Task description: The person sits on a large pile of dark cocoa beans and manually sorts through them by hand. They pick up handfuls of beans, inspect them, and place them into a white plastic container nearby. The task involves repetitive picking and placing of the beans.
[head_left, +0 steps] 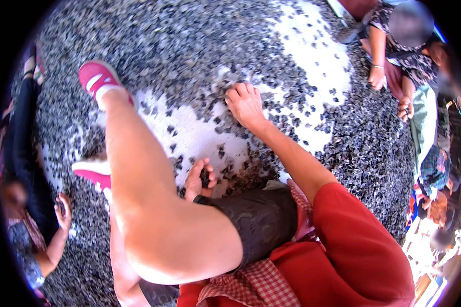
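Observation:
Small dark dried pieces (169, 53), resembling dried black fungus, are spread over a white ground sheet (188, 124). My right hand (247, 105) reaches out over the layer, fingers curled down onto the pieces; what lies under the fingertips is hidden. Beyond my raised bare leg (146, 180), my left hand (199, 178) is cupped with its palm turned up. A few dark pieces show between its thumb and fingers. A dark band circles the left wrist, and the left forearm is hidden behind my thigh.
My pink shoes (100, 78) rest among the pieces. At the upper right a person (378, 50) sits close by with both hands low. Another person (34, 245) sits at the left, one hand raised. A pale green cloth (424, 119) and more people are at the right edge.

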A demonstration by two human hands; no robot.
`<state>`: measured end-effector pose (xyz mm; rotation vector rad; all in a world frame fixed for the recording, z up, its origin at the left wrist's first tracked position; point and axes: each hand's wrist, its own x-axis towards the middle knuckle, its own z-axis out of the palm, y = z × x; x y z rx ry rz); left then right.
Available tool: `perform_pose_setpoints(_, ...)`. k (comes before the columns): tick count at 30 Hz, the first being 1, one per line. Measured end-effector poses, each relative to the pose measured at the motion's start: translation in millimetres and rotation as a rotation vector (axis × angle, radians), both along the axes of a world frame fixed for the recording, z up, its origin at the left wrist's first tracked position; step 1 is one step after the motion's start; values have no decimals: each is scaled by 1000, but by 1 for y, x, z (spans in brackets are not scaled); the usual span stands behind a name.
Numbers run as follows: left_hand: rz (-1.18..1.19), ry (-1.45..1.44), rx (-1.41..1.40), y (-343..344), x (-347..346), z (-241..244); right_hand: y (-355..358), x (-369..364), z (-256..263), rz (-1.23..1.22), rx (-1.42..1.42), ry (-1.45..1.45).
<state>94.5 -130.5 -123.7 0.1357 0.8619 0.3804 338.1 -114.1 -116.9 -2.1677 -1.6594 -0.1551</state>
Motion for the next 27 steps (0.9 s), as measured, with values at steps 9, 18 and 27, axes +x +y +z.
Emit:
perform_pose_setpoints(9, -58, -5, -6, -5, 7, -4, -192, 81, -2, -729, -293, 115)
perform_pose_setpoints(18, -76, 28, -18, -1, 8, 0, -194, 144, 7, -632, 24, 126)
perform_pose_setpoints(27, -81, 51, -3, -2, 18, 7, -18, 143, -2, -559, -446, 91)
